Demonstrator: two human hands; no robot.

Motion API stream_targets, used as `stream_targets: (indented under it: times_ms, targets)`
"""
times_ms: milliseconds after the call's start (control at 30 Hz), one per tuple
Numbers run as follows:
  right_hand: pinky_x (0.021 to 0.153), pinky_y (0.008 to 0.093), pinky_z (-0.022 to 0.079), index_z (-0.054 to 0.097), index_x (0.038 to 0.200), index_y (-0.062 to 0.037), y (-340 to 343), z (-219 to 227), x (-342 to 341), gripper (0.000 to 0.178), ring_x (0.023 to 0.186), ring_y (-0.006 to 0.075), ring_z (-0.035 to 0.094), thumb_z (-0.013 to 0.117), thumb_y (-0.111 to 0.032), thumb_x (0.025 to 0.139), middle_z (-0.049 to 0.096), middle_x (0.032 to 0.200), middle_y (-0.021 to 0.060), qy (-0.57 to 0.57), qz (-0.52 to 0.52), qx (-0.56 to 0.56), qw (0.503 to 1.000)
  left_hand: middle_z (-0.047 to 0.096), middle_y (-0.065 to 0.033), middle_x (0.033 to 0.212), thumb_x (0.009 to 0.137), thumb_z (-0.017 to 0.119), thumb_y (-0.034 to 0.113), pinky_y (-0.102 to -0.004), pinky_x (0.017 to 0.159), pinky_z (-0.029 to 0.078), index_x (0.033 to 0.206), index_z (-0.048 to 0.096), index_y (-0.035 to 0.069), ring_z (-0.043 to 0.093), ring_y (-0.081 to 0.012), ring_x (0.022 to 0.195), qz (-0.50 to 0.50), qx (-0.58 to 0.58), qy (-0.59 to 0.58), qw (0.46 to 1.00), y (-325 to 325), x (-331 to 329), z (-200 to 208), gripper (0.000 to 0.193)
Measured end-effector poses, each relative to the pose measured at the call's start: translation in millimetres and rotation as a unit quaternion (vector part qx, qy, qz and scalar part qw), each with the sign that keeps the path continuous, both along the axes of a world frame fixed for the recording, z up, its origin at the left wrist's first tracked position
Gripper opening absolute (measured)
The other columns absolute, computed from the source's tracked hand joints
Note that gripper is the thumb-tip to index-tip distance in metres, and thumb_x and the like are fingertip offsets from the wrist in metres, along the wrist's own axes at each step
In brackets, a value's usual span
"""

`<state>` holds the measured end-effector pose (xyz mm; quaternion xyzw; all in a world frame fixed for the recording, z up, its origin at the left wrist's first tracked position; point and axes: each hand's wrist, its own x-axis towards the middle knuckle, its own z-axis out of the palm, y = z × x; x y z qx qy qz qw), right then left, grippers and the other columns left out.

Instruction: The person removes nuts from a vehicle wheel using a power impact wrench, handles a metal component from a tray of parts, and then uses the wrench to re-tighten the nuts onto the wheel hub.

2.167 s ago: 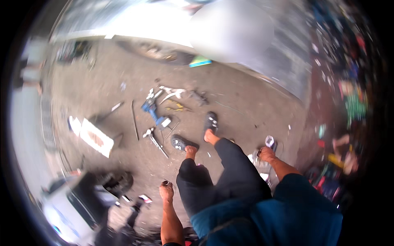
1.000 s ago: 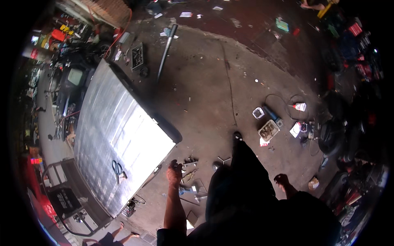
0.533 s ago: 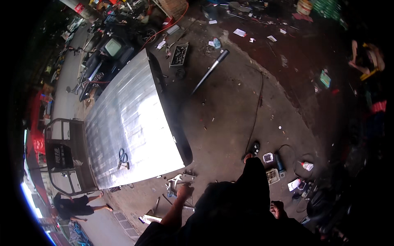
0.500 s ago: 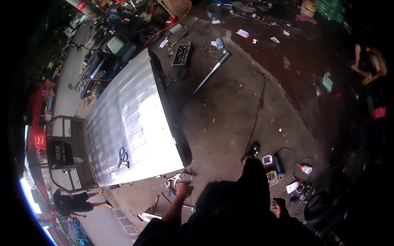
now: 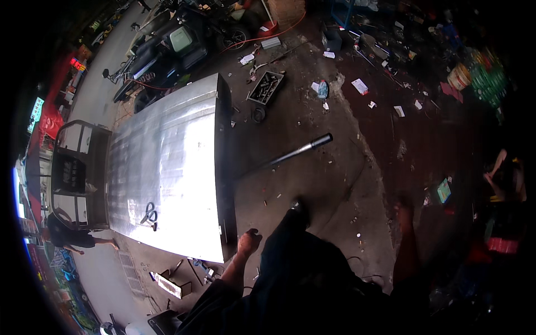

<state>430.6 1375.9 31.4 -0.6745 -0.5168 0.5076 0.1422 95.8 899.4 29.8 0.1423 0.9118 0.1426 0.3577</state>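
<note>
My left hand (image 5: 249, 242) hangs beside the rear edge of a silver metal cargo bed (image 5: 167, 167), its fingers curled in and nothing seen in them. Out over the floor on the other side is my right hand (image 5: 403, 213), dim and smeared, so its fingers cannot be made out. A long metal bar with a black grip (image 5: 321, 140) sticks out at a slant from under the bed's rear edge, apart from both hands; its far part is hidden or blurred. On the bed lies a dark looped tool or strap (image 5: 149, 215).
A grey crate of metal parts (image 5: 265, 87) stands on the floor ahead, near a plastic bottle (image 5: 322, 89). Parked motorbikes (image 5: 181, 42) fill the far left. Tools and a small stand (image 5: 167, 283) lie near left. A person (image 5: 70, 230) stands beyond the bed.
My view has shifted forward and right, with one leg stepping ahead. My right hand has swung outward and forward. The bar now slants lower, nearer to me.
</note>
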Motion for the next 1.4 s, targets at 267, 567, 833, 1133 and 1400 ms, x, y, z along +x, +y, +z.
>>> stream_targets:
  times_ms: [267,567,833,1133,1400]
  targets:
    - [0.047,0.0237,0.043,0.061,0.099,-0.0091,-81,-75,71,0.019,0.063,0.0133,0.058,0.054,-0.022,0.087,0.061,0.076,0.0021,-0.098,-0.054,-0.304,0.946,0.065,-0.0178,0.099,0.078,0.059,0.035,-0.0418,0.084,0.047,0.115,0.059,0.015,0.061,-0.0337,0.098,-0.049,0.05,-0.048,0.996,208,-70,11,0.042]
    - [0.051,0.0231,0.043,0.06,0.104,-0.0087,134,-33,9,0.022,0.068,0.0113,0.058,0.055,-0.023,0.088,0.061,0.083,0.0021,-0.126,-0.032,-0.351,0.927,0.053,-0.0146,0.119,0.084,0.057,0.031,-0.0441,0.091,0.042,0.121,0.05,0.013,0.046,-0.0355,0.113,-0.089,0.121,-0.053,0.987,433,-81,63,0.042]
    - [0.055,0.0225,0.044,0.059,0.108,-0.0083,543,59,-130,0.025,0.072,0.0096,0.057,0.055,-0.024,0.089,0.062,0.089,0.0021,-0.104,0.065,-0.072,0.99,0.057,-0.0151,0.115,0.079,0.058,0.038,-0.0409,0.093,0.042,0.114,0.059,0.011,0.05,-0.0328,0.112,0.07,0.028,-0.107,0.991,472,-84,30,0.044]
    - [0.059,0.022,0.043,0.058,0.111,-0.008,609,94,-470,0.028,0.074,0.0052,0.055,0.057,-0.025,0.089,0.062,0.093,0.0012,-0.047,0.358,0.018,0.932,0.065,-0.0172,0.099,0.077,0.061,0.035,-0.0368,0.086,0.047,0.114,0.06,0.008,0.06,-0.0304,0.1,0.296,-0.041,-0.157,0.941,484,-88,10,0.045]
    - [0.056,0.0239,0.042,0.062,0.1,-0.0059,490,-16,-669,0.024,0.068,0.0073,0.053,0.063,-0.023,0.083,0.061,0.08,0.0015,-0.028,0.565,-0.032,0.824,0.064,-0.0182,0.101,0.076,0.064,0.033,-0.0401,0.084,0.048,0.113,0.06,0.007,0.061,-0.0333,0.098,0.45,-0.066,-0.062,0.888,446,-203,-7,0.045]
